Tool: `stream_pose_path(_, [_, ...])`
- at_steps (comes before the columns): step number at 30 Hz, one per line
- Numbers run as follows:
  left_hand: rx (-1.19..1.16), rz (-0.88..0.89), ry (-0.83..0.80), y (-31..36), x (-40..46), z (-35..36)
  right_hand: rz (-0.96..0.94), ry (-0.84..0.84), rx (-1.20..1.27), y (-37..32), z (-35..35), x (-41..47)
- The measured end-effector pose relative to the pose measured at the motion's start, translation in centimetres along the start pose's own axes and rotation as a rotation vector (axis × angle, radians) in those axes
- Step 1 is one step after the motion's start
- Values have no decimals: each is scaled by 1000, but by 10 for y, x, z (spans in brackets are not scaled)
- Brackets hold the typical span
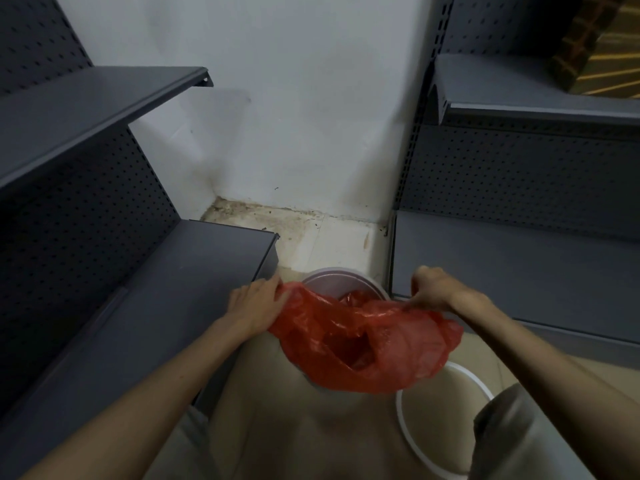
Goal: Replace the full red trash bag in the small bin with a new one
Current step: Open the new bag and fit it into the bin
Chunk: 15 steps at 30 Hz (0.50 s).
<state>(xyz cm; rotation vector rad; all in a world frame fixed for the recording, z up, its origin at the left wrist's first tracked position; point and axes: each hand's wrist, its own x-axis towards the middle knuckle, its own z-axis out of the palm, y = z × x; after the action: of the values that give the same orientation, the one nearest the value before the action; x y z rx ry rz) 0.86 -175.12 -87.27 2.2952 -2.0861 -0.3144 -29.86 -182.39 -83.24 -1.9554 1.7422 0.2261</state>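
Observation:
A small round bin [341, 277] with a pale rim stands on the floor between two grey shelf units. A red trash bag [367, 341] is spread across its mouth and hangs over the near side, hiding most of the bin. My left hand [256, 301] grips the bag's left edge beside the lower left shelf. My right hand [434, 287] pinches the bag's right edge, stretched taut over the rim. Some red plastic shows inside the bin.
Grey metal shelves [214, 258] with pegboard backs flank the bin left and right. A white ring, perhaps a bin rim or lid [405, 427], lies on the floor at lower right. A white wall stands behind, above stained floor tiles. A patterned box [595, 46] sits on the upper right shelf.

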Motion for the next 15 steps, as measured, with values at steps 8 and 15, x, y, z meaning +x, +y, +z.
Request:
stream_pose_path(8, [24,-77,-17,-3,6,19,110,196,-23,-1,38,7])
stream_pose_path(15, [-252,-228,-74,26,22,19,101,347,1,-17,53,9])
